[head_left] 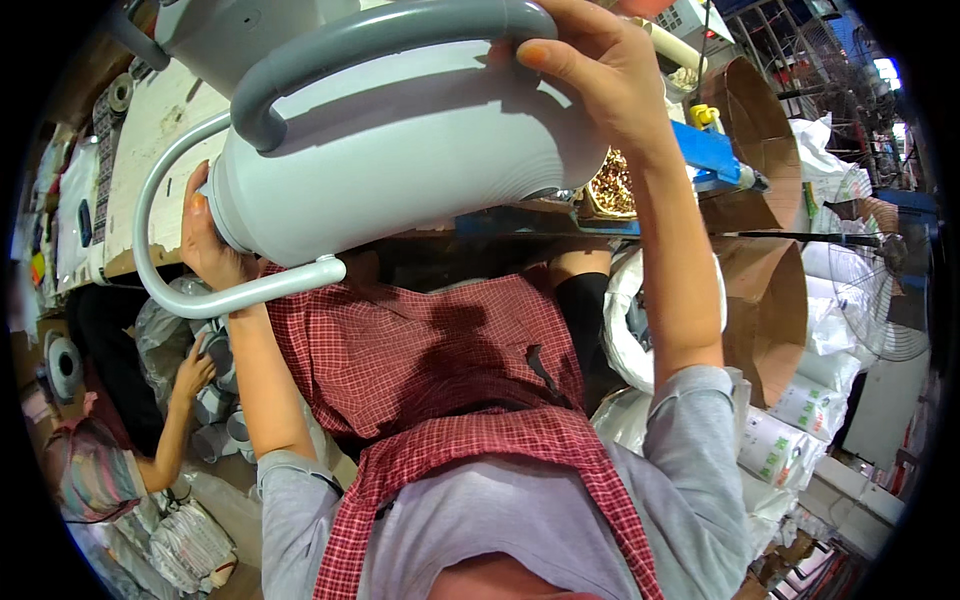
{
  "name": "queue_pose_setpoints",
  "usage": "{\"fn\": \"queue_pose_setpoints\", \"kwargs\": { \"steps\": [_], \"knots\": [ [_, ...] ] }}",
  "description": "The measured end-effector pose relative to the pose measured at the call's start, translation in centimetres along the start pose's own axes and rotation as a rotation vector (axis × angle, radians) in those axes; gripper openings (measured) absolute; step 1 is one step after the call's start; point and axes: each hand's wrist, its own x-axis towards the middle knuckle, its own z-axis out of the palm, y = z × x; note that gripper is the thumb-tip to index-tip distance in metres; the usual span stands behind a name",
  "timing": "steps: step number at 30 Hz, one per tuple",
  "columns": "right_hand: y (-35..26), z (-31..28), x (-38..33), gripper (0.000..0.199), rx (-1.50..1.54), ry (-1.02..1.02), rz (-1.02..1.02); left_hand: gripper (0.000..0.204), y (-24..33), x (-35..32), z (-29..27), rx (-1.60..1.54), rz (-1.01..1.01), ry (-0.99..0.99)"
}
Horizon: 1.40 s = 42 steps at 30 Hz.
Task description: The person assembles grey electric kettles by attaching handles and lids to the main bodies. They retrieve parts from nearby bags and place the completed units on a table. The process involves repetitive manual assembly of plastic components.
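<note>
Head view looks down on a pale grey plastic jug (420,170) tipped over on its side, right between the two hands and up over the lap. Left hand (208,238) is cupped round the collar end and gripping it, though some of those fingers are tucked behind where I can't see them. Right hand (610,75) has a hold at the opposite end, with the thumb pressed up against the end of the dark grey tubular handle (400,40). Can't tell if the jug's far side is touching the workbench (165,130) behind it.

There's also a light grey bail handle (150,235) looping out past the left hand and curling back in front of that wrist. A second grey vessel (235,40) stands beyond the jug, further out than the left grip.

Just below the right hand, past the jug's end, you've got a tray of shiny gold-coloured bits (612,188), too small to name, and a blue piece (705,150) right of that forearm. Cardboard box (760,320) and white plastic-wrapped packages (790,430) sit further right. Co-worker's hand (195,372) is below the left grip, near some grey parts (215,405).
</note>
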Motion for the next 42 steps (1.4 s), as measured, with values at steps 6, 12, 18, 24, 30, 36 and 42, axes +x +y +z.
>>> {"fn": "queue_pose_setpoints", "kwargs": {
  "steps": [6,12,18,24,30,36,42],
  "knots": [
    [-0.3,0.1,-0.9,0.041,-0.537,0.071,-0.102,0.050,0.4,-0.3,0.8,0.039,-0.046,0.043],
    [2.4,-1.0,-0.6,0.033,-0.694,0.255,-0.500,0.048,-3.3,0.2,0.4,0.458,0.221,0.114],
    [3.3,1.0,-0.2,0.034,-0.942,0.212,-0.314,0.043,-6.1,1.5,-3.8,0.446,0.138,0.089],
    [4.7,0.8,-1.5,0.032,-0.837,0.295,-0.312,0.054,-1.3,-0.5,-1.1,-0.074,-0.216,0.140],
    [8.3,0.3,0.3,0.037,-0.875,0.428,-0.589,0.048,4.1,-4.5,2.3,0.290,0.083,0.017],
    [12.0,-10.1,-38.6,0.050,-0.755,1.420,-0.089,0.047,3.5,-0.6,-1.6,0.114,0.070,-0.005],
    [22.4,-2.7,-72.7,0.090,-0.674,1.598,1.295,0.043,5.8,0.1,-6.4,0.327,0.112,-0.331]
  ]
}}
